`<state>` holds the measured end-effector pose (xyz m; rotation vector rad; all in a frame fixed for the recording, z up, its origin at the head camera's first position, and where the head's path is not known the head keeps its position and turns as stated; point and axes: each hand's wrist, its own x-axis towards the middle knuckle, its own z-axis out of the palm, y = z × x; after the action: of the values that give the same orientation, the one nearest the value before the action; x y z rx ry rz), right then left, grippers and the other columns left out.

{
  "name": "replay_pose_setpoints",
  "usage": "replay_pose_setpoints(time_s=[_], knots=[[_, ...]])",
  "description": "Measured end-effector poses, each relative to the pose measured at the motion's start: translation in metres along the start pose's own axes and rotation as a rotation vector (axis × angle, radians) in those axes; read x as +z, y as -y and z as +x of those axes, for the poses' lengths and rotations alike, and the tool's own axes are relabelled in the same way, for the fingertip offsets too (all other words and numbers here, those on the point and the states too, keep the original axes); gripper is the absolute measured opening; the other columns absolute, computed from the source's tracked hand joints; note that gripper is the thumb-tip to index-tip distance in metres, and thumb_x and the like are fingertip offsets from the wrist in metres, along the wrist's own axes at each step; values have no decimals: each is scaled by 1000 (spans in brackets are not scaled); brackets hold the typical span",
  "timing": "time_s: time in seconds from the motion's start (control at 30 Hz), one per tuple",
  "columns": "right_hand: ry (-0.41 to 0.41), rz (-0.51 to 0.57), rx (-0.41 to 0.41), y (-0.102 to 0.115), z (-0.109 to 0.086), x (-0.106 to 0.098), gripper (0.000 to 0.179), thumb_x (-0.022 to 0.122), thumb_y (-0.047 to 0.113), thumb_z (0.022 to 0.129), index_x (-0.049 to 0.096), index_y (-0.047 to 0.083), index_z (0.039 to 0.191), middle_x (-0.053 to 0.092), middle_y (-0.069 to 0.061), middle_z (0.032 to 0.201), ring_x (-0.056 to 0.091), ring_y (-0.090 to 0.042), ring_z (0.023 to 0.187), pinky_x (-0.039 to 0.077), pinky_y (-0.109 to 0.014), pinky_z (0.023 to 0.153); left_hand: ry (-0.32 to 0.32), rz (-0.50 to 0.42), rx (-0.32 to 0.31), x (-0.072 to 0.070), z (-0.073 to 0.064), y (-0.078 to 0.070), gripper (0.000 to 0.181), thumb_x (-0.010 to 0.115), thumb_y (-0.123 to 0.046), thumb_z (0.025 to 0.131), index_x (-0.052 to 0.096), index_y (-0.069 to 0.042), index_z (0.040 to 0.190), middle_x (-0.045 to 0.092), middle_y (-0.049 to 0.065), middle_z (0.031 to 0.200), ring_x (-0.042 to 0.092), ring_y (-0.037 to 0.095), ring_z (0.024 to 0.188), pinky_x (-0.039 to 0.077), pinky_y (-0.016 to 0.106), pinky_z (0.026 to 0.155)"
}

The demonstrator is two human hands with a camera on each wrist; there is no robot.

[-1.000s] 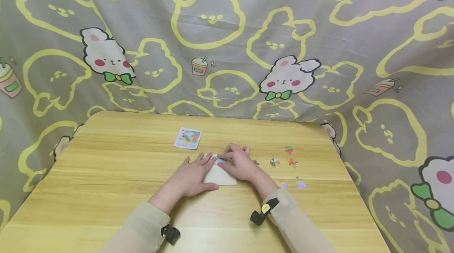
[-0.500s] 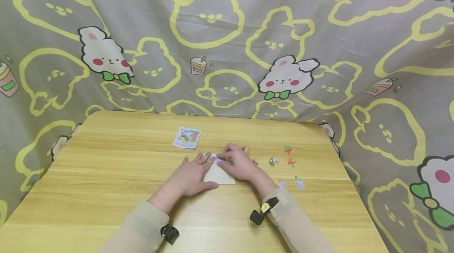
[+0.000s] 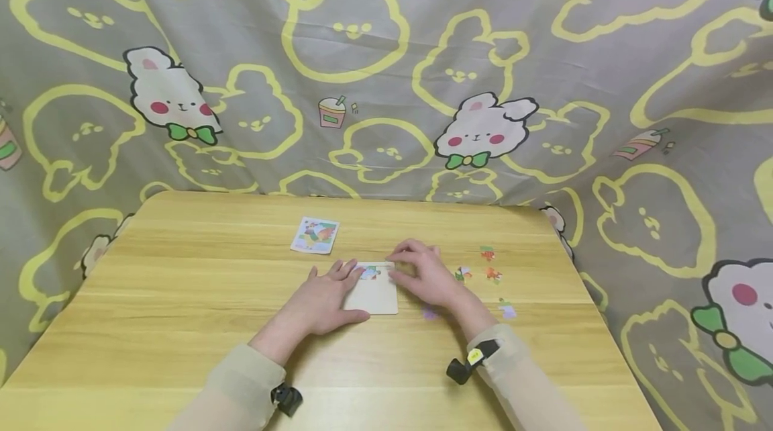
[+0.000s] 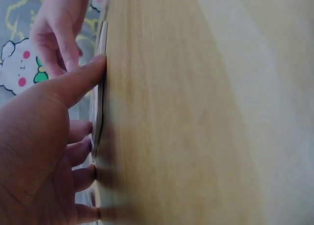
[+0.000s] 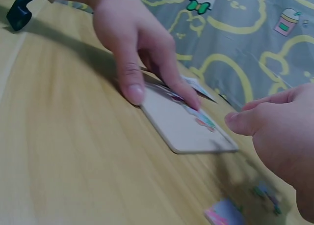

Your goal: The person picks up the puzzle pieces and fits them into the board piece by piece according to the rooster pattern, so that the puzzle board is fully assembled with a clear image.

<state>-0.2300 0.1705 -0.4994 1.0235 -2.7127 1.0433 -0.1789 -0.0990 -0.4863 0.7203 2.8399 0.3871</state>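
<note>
Wood-grain bench point(image 3: 175, 323): level. Left hand point(image 3: 323, 300): fingers extended, touching the white board point(image 3: 371, 298) along its left side. Right hand point(image 3: 427, 274): relaxed, just beside the board's far right corner. Board: flat. Picture card point(image 3: 315, 235): beyond it, leftward. Coloured pieces point(image 3: 370, 273): on its far part. Loose pieces point(image 3: 494, 274): to its right.

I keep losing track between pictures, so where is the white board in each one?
Head: the white board lies well below the middle, beside the left hand.
Left wrist: the white board is a thin, nearly edge-on strip, left of centre.
Right wrist: the white board lies around the middle.
Shared landmark: the left hand, touching the board in all three.
</note>
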Motion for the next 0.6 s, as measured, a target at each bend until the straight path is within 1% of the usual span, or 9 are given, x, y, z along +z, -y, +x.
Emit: replay_pose_setpoints(time_s=[0.23,0.3,0.43,0.6], knots=[[-10,4,29,-10,-14,-22,34,78,21,99,75,7,129,63,0,128,61,-23,113,28,-48,97,6,-12,2,-1,0,-1,95,67,-68,94,39,-10,165,30,11,171,29,40,155,27,75,115],[-7,10,51,-13,-18,-26,35,78,21,99,75,6,130,62,2,129,61,-23,114,27,-46,97,8,-15,3,-2,-1,-1,95,67,-67,95,39,-9,165,30,11,172,29,40,155,26,75,116],[0,7,92,-18,-25,-36,37,78,21,99,73,6,132,62,2,130,57,-20,121,28,-44,99,10,-14,6,-2,-1,-1,95,66,-68,95,38,-9,165,29,11,172,28,40,156,26,75,116],[-25,-17,85,-26,-36,-48,39,80,18,97,72,4,132,63,-1,130,58,-25,121,34,-50,101,9,-22,4,-1,-1,-1,95,67,-68,95,39,-10,165,30,11,172,29,39,156,26,75,116]])
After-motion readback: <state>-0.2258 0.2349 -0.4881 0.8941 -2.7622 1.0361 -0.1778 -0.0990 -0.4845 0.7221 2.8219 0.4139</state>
